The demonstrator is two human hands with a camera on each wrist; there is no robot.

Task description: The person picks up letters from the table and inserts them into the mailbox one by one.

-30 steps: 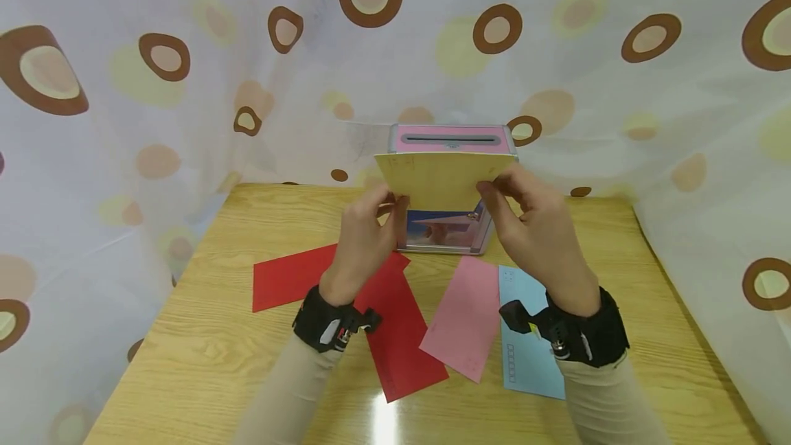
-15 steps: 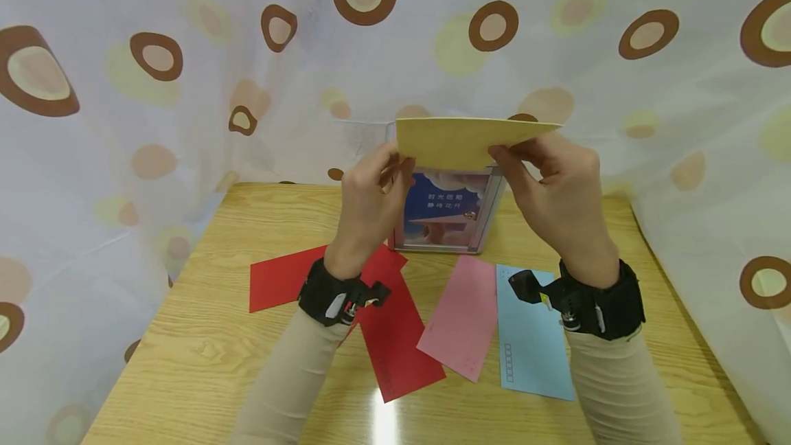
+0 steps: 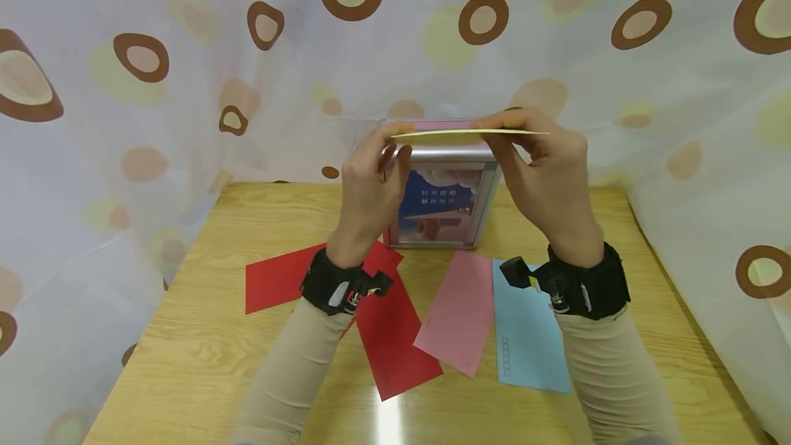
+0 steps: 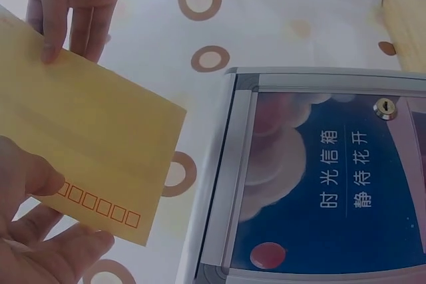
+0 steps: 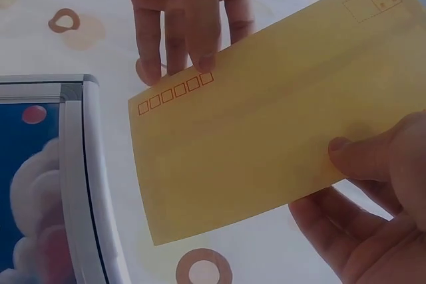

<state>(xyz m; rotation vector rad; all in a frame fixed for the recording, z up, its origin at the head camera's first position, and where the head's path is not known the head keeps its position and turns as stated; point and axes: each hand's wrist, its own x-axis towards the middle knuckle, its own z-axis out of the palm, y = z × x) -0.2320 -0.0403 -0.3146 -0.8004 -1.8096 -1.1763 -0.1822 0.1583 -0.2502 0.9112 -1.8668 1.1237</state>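
Observation:
A yellow envelope (image 5: 266,124) with red postcode squares is held between both hands, seen nearly edge-on in the head view. My left hand (image 3: 373,187) pinches it near its left end, by the postcode squares. Toward the other end my right hand (image 3: 546,180) pinches it, thumb on the near face and fingers behind. Below and beyond the envelope stands a mailbox (image 3: 441,204) with a silver frame, a blue picture front, white lettering and a small lock (image 4: 385,108). The envelope and hands overlap the mailbox's pink top in the head view, hiding its slot.
On the wooden table (image 3: 198,362) lie red envelopes (image 3: 398,342), partly overlapping, left of centre. A pink envelope (image 3: 459,314) lies in the middle, beside a light blue envelope (image 3: 528,342) at the right. A patterned curtain (image 3: 395,53) hangs behind and along the sides.
Both hands have raised the yellow envelope from in front of the mailbox to its top edge. It has tilted from showing its broad face to nearly edge-on in the head view.

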